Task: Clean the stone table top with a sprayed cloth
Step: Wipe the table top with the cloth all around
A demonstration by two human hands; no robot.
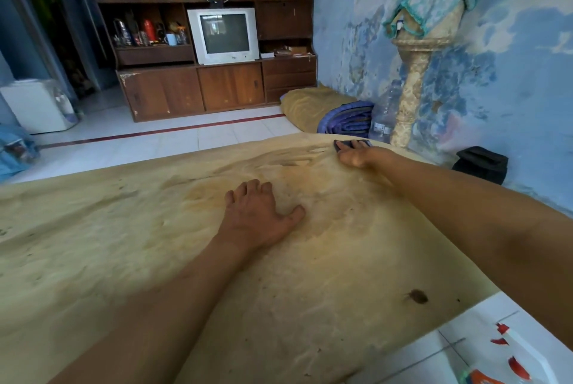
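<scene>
The stone table top (130, 228) is a wide beige slab with brown veins that fills the lower half of the view. My left hand (259, 216) lies flat on its middle, fingers spread and straight. My right hand (361, 154) reaches to the far right edge of the slab and presses a small dark blue cloth (344, 144) under its fingers; only a strip of the cloth shows past the fingertips. A white spray bottle with red markings (514, 355) lies on the floor at the bottom right, beside the slab.
A dark spot (418, 296) marks the slab near its right corner. Against the peeling blue wall stand a stone pedestal (412, 89), a large water bottle (384, 117) and a black bag (480, 163). Folded blankets (347, 120) lie beyond the slab. A wooden cabinet with a television (223, 36) stands across the tiled floor.
</scene>
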